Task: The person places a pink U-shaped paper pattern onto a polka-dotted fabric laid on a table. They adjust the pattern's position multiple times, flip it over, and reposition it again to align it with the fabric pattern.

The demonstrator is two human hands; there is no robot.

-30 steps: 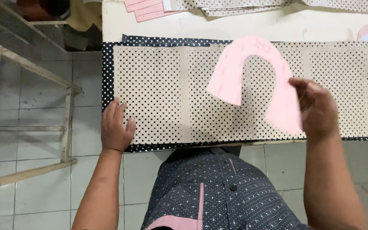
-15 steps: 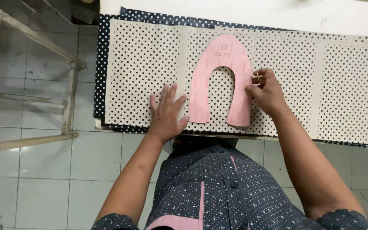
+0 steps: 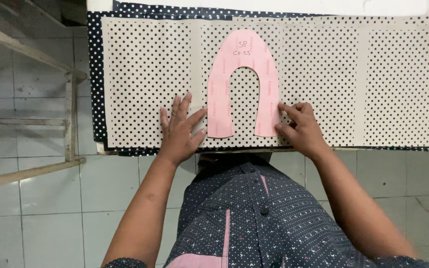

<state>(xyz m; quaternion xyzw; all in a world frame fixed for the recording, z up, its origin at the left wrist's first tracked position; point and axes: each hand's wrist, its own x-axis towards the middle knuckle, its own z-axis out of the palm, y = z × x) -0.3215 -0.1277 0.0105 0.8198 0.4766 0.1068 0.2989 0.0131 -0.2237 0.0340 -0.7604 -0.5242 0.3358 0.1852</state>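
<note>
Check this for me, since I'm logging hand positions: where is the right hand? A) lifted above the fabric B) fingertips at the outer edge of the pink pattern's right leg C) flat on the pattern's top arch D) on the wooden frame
B: the right hand has its fingertips at the outer edge of the right leg of the pink pattern, on the dotted fabric.

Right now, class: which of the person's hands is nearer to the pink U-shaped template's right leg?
Right. The right hand has fingers touching the pink template at its right leg's outer edge; the left hand lies beside the left leg.
</note>
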